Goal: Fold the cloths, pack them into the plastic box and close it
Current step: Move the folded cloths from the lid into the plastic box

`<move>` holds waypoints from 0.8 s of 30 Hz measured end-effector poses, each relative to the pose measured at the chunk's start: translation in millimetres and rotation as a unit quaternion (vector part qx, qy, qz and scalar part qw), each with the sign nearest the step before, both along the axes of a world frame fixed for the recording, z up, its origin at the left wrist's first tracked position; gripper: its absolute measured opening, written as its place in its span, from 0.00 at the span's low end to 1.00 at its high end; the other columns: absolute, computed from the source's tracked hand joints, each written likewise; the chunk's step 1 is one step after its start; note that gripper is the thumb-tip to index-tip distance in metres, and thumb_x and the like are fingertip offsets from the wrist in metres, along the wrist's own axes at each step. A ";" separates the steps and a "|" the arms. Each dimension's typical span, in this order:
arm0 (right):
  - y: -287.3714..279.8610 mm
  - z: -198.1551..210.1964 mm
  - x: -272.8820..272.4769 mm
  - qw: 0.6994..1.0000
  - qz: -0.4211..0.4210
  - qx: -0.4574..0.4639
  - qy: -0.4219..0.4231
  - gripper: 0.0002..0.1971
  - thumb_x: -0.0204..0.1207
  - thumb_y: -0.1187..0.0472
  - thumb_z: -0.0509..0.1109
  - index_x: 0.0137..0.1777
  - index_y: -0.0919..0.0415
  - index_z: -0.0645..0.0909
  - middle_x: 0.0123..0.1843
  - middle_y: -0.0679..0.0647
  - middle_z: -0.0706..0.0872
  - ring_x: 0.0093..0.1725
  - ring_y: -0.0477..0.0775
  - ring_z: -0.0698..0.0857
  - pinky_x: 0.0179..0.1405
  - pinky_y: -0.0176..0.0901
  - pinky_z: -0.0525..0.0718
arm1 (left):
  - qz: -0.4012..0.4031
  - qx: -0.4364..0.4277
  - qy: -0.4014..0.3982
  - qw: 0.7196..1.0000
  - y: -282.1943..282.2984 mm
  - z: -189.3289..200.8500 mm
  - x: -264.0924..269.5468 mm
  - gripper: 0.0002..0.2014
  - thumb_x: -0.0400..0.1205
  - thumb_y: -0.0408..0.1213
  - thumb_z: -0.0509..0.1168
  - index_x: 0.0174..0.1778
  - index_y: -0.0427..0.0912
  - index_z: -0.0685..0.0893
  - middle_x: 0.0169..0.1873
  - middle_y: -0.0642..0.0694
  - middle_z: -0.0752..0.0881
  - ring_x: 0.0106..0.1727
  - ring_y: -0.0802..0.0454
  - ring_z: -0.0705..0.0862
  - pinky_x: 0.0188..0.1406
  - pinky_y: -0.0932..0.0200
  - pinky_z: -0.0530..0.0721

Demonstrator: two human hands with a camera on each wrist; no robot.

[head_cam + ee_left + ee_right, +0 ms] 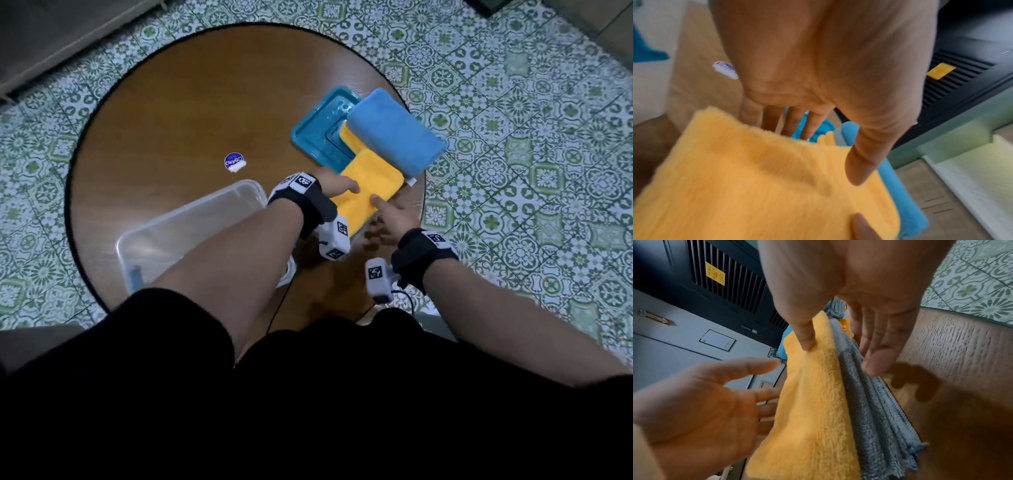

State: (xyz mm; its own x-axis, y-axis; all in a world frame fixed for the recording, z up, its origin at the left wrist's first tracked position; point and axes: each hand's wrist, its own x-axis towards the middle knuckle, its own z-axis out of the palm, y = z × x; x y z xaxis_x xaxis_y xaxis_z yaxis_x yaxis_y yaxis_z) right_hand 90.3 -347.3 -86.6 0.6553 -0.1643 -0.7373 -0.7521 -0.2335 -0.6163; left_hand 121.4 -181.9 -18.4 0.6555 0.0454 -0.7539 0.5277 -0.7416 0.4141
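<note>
Round wooden table [178, 113] on patterned tile floor [513, 154]. Clear plastic box [191, 226] at the near-left of the table, open, partly hidden behind the left forearm; something blue shows at its near corner, can't identify. Teal lid [318, 137] lies flat at the far right, with a folded blue cloth [394, 130] overlapping its right edge and overhanging the table rim. A second yellow cloth peeks out from under the blue one.

Folded yellow cloth [370, 185] sits between lid and hands, held up off the table at its near end. Right wrist view shows its underside is grey.

Left hand [337, 185]: reaching forward at the cloth's left edge, fingers straight and slightly spread, thumb extended over the top face. Not clamped.

Right hand [390, 219]: thumb on the yellow top face, fingers [875, 363] under the grey side, so pinching the cloth's right edge. Fingers fairly straight, close together.

Small round purple sticker [234, 161] on the table centre, well apart from everything. Black wrist straps with white marker cubes on both arms.
</note>
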 end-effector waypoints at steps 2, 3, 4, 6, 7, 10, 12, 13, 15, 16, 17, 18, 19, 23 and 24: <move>-0.7 -2.7 1.5 0.999 0.019 0.040 0.000 0.22 0.76 0.43 0.72 0.58 0.61 0.80 0.36 0.58 0.84 0.29 0.56 0.83 0.29 0.51 0.89 | 0.000 0.003 0.024 1.000 -9.3 -13.5 -3.0 0.37 0.82 0.56 0.67 0.82 0.39 0.66 0.79 0.40 0.71 0.74 0.40 0.75 0.53 0.52 0.73; -1.8 -5.2 2.9 0.999 0.032 0.039 -0.005 0.21 0.78 0.44 0.71 0.58 0.62 0.80 0.33 0.58 0.84 0.28 0.58 0.83 0.33 0.58 0.89 | 0.001 0.003 0.033 0.999 -12.3 -18.7 -4.1 0.38 0.81 0.56 0.68 0.81 0.39 0.66 0.78 0.40 0.71 0.73 0.40 0.76 0.53 0.51 0.74; -2.9 -4.0 2.6 0.998 0.048 0.033 -0.007 0.20 0.78 0.44 0.71 0.57 0.61 0.80 0.31 0.58 0.84 0.28 0.58 0.83 0.36 0.61 0.90 | -0.001 0.010 0.040 0.999 -14.2 -20.7 -6.1 0.39 0.79 0.57 0.70 0.81 0.40 0.67 0.77 0.41 0.73 0.72 0.39 0.77 0.54 0.50 0.76; -8.3 -8.1 5.3 0.997 0.062 0.035 -0.005 0.16 0.78 0.46 0.71 0.53 0.59 0.80 0.29 0.58 0.84 0.28 0.59 0.84 0.33 0.60 0.90 | 0.006 0.023 0.041 0.999 -16.0 -22.9 -8.6 0.41 0.75 0.58 0.74 0.80 0.41 0.68 0.73 0.44 0.76 0.67 0.39 0.80 0.59 0.47 0.81; -10.3 -7.1 6.1 0.997 0.058 0.045 0.002 0.13 0.79 0.49 0.71 0.51 0.58 0.78 0.30 0.59 0.84 0.28 0.60 0.84 0.30 0.56 0.89 | 0.017 0.019 0.041 0.999 -16.7 -24.1 -8.2 0.43 0.73 0.57 0.75 0.80 0.42 0.68 0.72 0.45 0.77 0.66 0.39 0.81 0.61 0.46 0.82; -15.2 1.1 8.2 0.995 0.026 0.087 0.028 0.10 0.79 0.58 0.71 0.53 0.62 0.77 0.36 0.61 0.83 0.31 0.60 0.84 0.33 0.57 0.90 | 0.040 -0.020 0.036 0.998 -17.3 -28.9 -7.0 0.56 0.55 0.61 0.81 0.80 0.46 0.69 0.71 0.47 0.79 0.63 0.41 0.84 0.61 0.43 0.85; -19.8 1.6 7.8 0.993 0.015 0.110 0.034 0.12 0.75 0.62 0.72 0.56 0.63 0.78 0.36 0.59 0.81 0.31 0.57 0.82 0.36 0.57 0.89 | 0.048 -0.045 0.031 0.997 -16.3 -36.4 -7.6 0.63 0.46 0.60 0.80 0.81 0.50 0.68 0.73 0.47 0.79 0.64 0.42 0.84 0.60 0.43 0.86; -22.2 1.1 6.9 0.993 0.014 0.117 0.031 0.11 0.73 0.64 0.71 0.55 0.62 0.79 0.36 0.58 0.80 0.32 0.56 0.82 0.36 0.55 0.89 | 0.045 -0.049 0.032 0.997 -16.6 -34.7 -9.0 0.62 0.49 0.58 0.81 0.82 0.50 0.66 0.75 0.47 0.77 0.65 0.42 0.82 0.60 0.45 0.85; -26.9 3.9 1.6 0.991 0.013 0.131 0.025 0.09 0.69 0.67 0.71 0.49 0.60 0.80 0.37 0.56 0.80 0.33 0.56 0.81 0.34 0.49 0.87 | 0.021 -0.047 0.015 0.999 -19.6 -24.8 -14.8 0.55 0.62 0.51 0.82 0.83 0.47 0.61 0.77 0.47 0.72 0.68 0.43 0.78 0.57 0.51 0.81; -28.7 5.1 -1.6 0.990 0.009 0.141 0.020 0.09 0.67 0.69 0.70 0.46 0.59 0.79 0.36 0.55 0.81 0.34 0.57 0.82 0.34 0.48 0.85 | 0.001 -0.043 0.001 0.999 -19.3 -26.9 -16.4 0.52 0.67 0.48 0.81 0.84 0.45 0.59 0.76 0.45 0.71 0.67 0.44 0.77 0.54 0.52 0.79; -29.4 6.3 -4.3 0.988 0.005 0.153 0.014 0.10 0.63 0.70 0.70 0.43 0.57 0.79 0.36 0.53 0.80 0.35 0.57 0.81 0.34 0.47 0.84 | -0.017 -0.045 -0.013 0.999 -19.1 -27.2 -18.3 0.50 0.70 0.45 0.80 0.83 0.43 0.58 0.75 0.44 0.71 0.65 0.45 0.76 0.52 0.53 0.78; -29.6 8.1 -7.3 0.987 0.006 0.163 0.007 0.11 0.60 0.70 0.70 0.41 0.57 0.79 0.35 0.52 0.80 0.36 0.57 0.81 0.34 0.47 0.83 | -0.023 -0.054 -0.022 0.998 -19.2 -27.9 -20.6 0.49 0.71 0.43 0.80 0.83 0.43 0.56 0.76 0.43 0.70 0.65 0.45 0.75 0.53 0.53 0.77; -29.5 8.7 -10.3 0.985 0.007 0.172 -0.001 0.11 0.56 0.70 0.69 0.38 0.56 0.79 0.33 0.50 0.80 0.36 0.56 0.80 0.34 0.46 0.81 | -0.029 -0.068 -0.032 0.997 -18.4 -27.9 -23.5 0.50 0.72 0.42 0.80 0.84 0.44 0.54 0.78 0.42 0.67 0.68 0.44 0.74 0.57 0.53 0.77; -25.9 8.8 -18.1 0.980 0.034 0.183 -0.075 0.12 0.42 0.67 0.69 0.28 0.56 0.77 0.27 0.47 0.79 0.33 0.52 0.75 0.33 0.44 0.73 | -0.040 -0.134 -0.039 0.989 -11.9 -24.9 -30.2 0.64 0.62 0.58 0.83 0.86 0.46 0.50 0.84 0.45 0.63 0.81 0.46 0.66 0.79 0.49 0.69; -23.4 10.5 -18.9 0.977 0.058 0.178 -0.105 0.13 0.42 0.67 0.70 0.29 0.56 0.78 0.30 0.49 0.79 0.35 0.53 0.76 0.35 0.45 0.73 | -0.025 -0.158 -0.049 0.986 -11.4 -22.1 -30.7 0.67 0.55 0.64 0.84 0.85 0.46 0.56 0.81 0.45 0.69 0.79 0.46 0.71 0.77 0.46 0.72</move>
